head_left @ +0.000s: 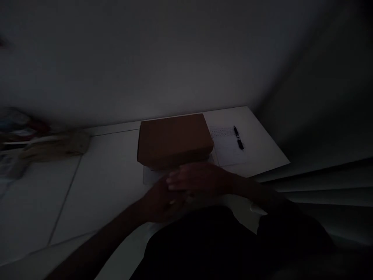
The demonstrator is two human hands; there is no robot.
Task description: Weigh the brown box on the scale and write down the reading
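Observation:
In dim light, my right hand (199, 178) lies across my left hand (160, 200), fingers stretched flat over its back. My left hand's fingers point to the right, loosely apart and partly covered by the right hand; I see nothing held in either hand. Just beyond the hands sits a closed brown cardboard box (175, 138). Beneath the box, a pale flat sheet or thin item (149, 175) sticks out at the near edge.
On the white table (107, 175), a notebook with writing (229, 153) lies right of the box, a black pen (238, 137) on it. Blurred brown packaging (58, 147) and other items are at the left. A wall stands behind; pale folds hang at the right.

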